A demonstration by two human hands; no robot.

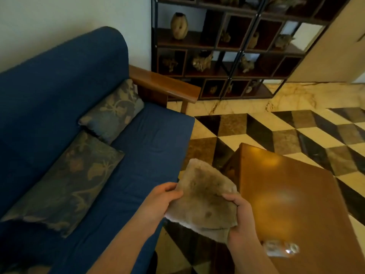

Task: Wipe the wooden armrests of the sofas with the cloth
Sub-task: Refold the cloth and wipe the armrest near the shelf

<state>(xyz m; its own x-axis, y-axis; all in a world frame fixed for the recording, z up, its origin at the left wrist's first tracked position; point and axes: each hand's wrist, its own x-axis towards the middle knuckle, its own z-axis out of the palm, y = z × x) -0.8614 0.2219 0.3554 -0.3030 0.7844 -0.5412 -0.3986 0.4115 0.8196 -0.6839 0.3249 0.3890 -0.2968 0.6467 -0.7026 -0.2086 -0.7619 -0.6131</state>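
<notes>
Checkered marble floor (256, 127) in cream, brown and black diamonds fills the right of the frame, and over it, low and centre, I hold the cloth (203, 196) between both hands. It is a fuzzy beige rag, stained darker in the middle, roughly rectangular, spread nearly flat with its long axis running from lower right up toward upper left, its far rounded corner pointing at the sofa's end. My left hand (166, 196) pinches its left edge, thumb on top and fingers curled beneath. My right hand (241, 218) grips the lower right edge, fingers wrapped over the pile.

Just right of the cloth stands a glossy brown wooden bench (292, 194) with lamp glare on its top. Left of it runs the blue fabric sofa (154, 139), carrying two grey cushions (112, 111) patterned with leaves. At the sofa's far end, upper centre, the polished wooden armrest (167, 84) slants down to the right, well apart from the cloth. Behind it stands a dark shelf (227, 56) of cubbies holding a tan vase (179, 25).
</notes>
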